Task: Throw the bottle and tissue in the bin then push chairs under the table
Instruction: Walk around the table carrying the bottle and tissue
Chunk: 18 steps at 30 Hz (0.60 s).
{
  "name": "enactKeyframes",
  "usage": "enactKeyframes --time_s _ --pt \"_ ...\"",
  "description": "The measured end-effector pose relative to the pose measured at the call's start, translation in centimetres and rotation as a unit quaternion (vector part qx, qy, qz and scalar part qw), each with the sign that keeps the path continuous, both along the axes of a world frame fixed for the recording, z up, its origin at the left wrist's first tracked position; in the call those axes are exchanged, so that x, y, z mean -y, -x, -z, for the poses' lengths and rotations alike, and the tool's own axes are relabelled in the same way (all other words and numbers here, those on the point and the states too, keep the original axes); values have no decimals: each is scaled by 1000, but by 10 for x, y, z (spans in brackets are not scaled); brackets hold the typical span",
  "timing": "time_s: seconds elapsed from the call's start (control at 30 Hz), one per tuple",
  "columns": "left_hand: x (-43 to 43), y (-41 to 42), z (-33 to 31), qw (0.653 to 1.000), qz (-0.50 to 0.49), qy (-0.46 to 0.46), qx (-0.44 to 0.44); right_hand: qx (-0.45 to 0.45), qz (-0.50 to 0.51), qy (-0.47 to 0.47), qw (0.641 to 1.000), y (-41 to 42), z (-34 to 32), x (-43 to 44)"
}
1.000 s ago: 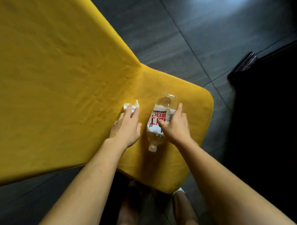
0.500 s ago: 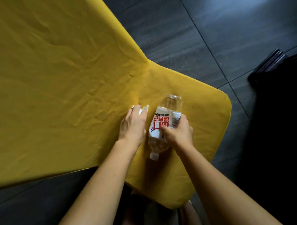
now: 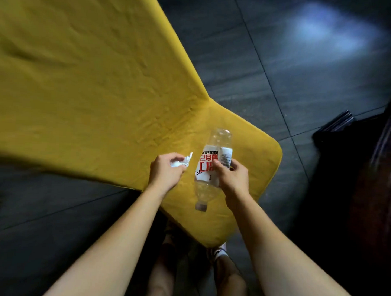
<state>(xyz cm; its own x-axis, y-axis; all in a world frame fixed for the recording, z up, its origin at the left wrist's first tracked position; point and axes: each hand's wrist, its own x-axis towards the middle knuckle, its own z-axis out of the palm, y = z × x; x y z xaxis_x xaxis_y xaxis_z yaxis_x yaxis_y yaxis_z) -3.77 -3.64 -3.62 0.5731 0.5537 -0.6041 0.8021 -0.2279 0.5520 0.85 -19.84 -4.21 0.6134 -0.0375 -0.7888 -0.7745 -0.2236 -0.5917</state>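
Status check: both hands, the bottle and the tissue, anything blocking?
Left hand closed on tissue. Right hand gripping bottle, cap toward the person, over the yellow cloth. Bin not in view; nothing blocking the hands.

The yellow-covered counter (image 3: 86,82) runs off the top and left edges. The left hand (image 3: 166,172) hides most of the tissue (image 3: 182,163); the right hand (image 3: 232,179) covers part of the bottle (image 3: 212,168) label. A dark shape (image 3: 355,175) at right, perhaps furniture, is too murky to identify.
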Motion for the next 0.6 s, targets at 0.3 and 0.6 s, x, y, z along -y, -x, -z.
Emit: enactKeyframes --time_s 0.3,0.6 --pt "-29 32 -176 932 -251 167 203 17 -15 -122 992 8 -200 -50" --pt "-140 118 -309 867 -319 211 319 105 -20 -191 976 72 -320 -143"
